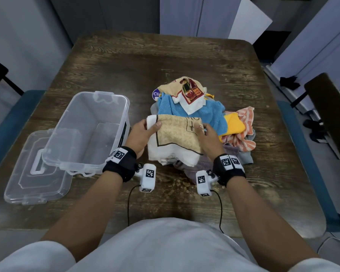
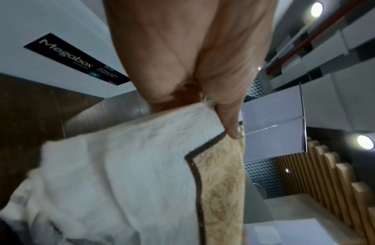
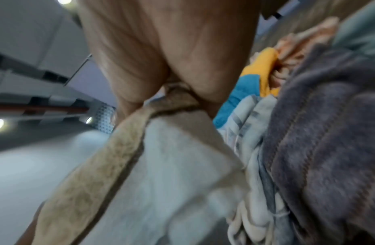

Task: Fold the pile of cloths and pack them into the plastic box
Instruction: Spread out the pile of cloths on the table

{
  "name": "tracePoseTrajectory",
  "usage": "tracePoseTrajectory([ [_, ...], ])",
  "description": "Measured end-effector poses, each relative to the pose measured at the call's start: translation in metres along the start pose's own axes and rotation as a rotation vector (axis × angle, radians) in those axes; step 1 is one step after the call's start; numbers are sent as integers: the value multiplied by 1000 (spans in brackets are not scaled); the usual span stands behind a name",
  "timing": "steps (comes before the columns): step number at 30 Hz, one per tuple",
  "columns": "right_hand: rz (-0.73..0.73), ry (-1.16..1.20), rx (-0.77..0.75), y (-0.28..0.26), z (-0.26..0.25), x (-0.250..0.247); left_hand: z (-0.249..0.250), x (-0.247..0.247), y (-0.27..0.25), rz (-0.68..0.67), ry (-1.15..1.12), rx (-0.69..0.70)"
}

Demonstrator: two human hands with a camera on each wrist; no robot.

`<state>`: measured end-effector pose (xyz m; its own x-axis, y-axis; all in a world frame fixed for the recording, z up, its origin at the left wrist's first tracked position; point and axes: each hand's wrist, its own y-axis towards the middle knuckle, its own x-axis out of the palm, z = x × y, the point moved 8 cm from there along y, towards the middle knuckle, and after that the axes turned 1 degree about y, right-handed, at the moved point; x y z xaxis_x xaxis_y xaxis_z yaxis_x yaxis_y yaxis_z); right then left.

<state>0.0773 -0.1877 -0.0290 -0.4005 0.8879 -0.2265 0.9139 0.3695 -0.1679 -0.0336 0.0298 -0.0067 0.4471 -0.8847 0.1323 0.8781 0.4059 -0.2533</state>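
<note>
Head looks down; wrists close, upward, sharing beige cloth [image 2: 129,165].

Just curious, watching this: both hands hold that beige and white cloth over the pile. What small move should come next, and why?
Probably lift the cloth clear of the pile and spread it on the table nearer the person. The left hand pinches one corner, the right hand grips the other side, but its lower edge sags crumpled on the pile, too uneven for folding.
</note>
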Motion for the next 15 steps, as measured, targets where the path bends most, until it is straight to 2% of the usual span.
tracePoseTrajectory([
  [2, -135, 195, 108, -5, 17, 19, 0, 3, -1, -22, -147, -57],
  [4, -206, 303, 155, -7, 26, 32, -2, 5, -4, -40, -232, -111],
  [10, -212, 477, 156, -10, 14, 36, 1, 8, -12, -130, -259, -75],
  [13, -244, 645, 194, -13, 6, 42, 9, 10, -13, -148, -245, -59],
  [15, -247, 669, 218, -12, 3, 46, 13, 6, -10, -127, -201, -56],
])
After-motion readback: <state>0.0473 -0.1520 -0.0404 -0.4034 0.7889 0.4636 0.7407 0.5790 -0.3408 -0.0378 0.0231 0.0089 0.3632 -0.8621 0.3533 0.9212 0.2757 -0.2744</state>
